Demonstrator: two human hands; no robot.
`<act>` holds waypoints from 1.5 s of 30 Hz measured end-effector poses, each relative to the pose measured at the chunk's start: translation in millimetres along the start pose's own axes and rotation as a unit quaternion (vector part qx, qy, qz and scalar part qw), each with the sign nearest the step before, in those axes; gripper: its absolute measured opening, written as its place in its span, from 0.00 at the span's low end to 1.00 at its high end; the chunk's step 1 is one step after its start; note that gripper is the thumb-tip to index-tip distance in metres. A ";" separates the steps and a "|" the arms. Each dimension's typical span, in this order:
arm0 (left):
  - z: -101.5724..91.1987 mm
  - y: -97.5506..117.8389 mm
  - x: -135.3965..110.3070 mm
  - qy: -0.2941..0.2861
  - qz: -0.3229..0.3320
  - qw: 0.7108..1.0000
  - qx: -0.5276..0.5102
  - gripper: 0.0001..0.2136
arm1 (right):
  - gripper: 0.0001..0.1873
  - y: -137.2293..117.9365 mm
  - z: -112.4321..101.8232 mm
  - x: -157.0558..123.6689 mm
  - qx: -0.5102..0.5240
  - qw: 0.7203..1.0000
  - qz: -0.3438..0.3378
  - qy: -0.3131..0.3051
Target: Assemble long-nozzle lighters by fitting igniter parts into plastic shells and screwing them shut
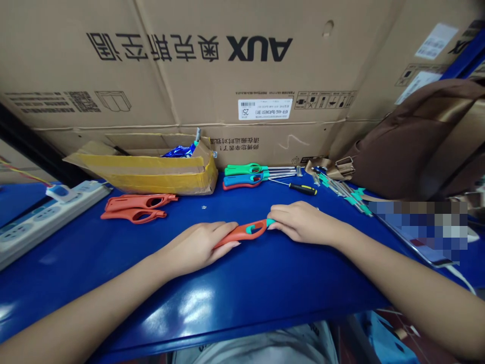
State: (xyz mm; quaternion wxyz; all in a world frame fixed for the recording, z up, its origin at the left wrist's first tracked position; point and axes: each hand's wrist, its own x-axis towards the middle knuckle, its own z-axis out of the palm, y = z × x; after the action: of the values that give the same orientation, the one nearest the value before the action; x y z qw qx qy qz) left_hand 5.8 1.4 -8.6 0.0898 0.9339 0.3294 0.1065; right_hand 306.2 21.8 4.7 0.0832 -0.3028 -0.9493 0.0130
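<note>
An orange utility lighter (242, 232) with a teal trigger is held level above the blue table by both hands. My left hand (206, 242) is closed around its handle end. At the other end my right hand (293, 221) pinches the teal collar; whatever lies inside those fingers is hidden. Left of my hands lie orange lighter casings (132, 208). Beyond my hands are a green lighter (242, 169) and a blue and red lighter (242, 180) with metal rods. A black and yellow screwdriver (303, 189) lies behind my right hand. Several metal rods with teal parts (343, 191) are farther right.
A taped cardboard box (151, 174) holding blue packets stands at the back left. A white power strip (53, 212) runs along the left. A brown bag (413, 141) and a phone (413, 242) with a cable are at the right. Large cardboard (189, 86) walls the back.
</note>
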 end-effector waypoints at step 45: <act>9.3 15.5 2.1 0.056 -0.030 0.986 -0.154 0.14 | 0.09 -5.7 28.9 63.2 0.187 0.965 0.180 0.041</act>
State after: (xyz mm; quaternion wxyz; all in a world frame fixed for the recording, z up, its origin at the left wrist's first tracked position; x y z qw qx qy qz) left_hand 19.0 -10.0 -13.5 0.2175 0.8911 0.3413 0.2051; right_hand 247.4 54.4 -13.9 0.1730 -0.4479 -0.8558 0.1924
